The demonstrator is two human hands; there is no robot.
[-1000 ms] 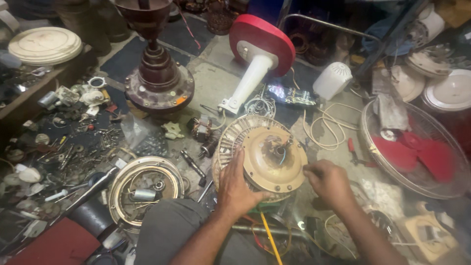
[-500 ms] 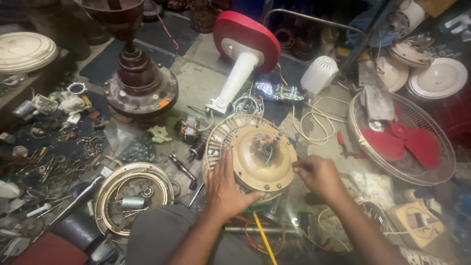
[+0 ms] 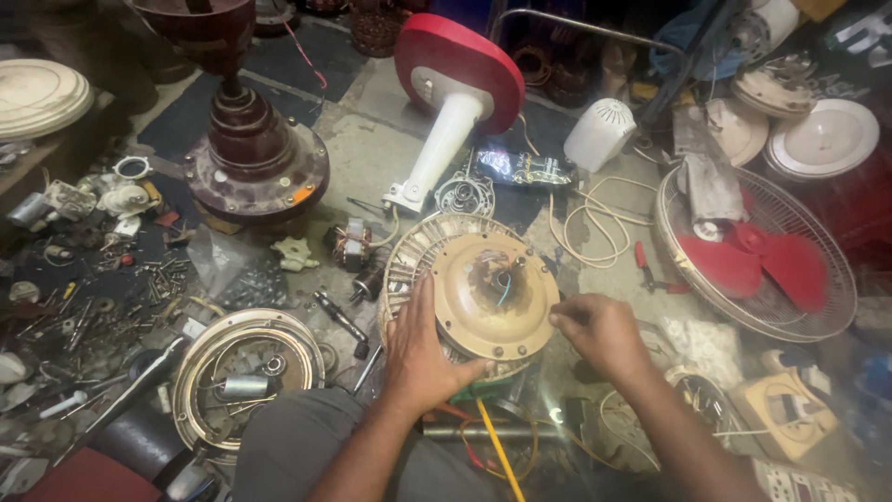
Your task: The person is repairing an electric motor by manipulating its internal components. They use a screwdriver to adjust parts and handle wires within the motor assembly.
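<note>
One fan motor (image 3: 483, 293): left hand (image 3: 420, 351) flat against its rim, fingers spread; right hand (image 3: 599, 330) fingers pinched together at its right edge.

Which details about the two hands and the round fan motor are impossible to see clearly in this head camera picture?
- Head view: the right hand is curled at the rim of the fan motor; its own fingers hide anything pinched there.
- The palm of the left hand covers the motor's near left side.
- The motor's underside is hidden by its own body.
- The wires in its centre hole are too small to trace.
</note>
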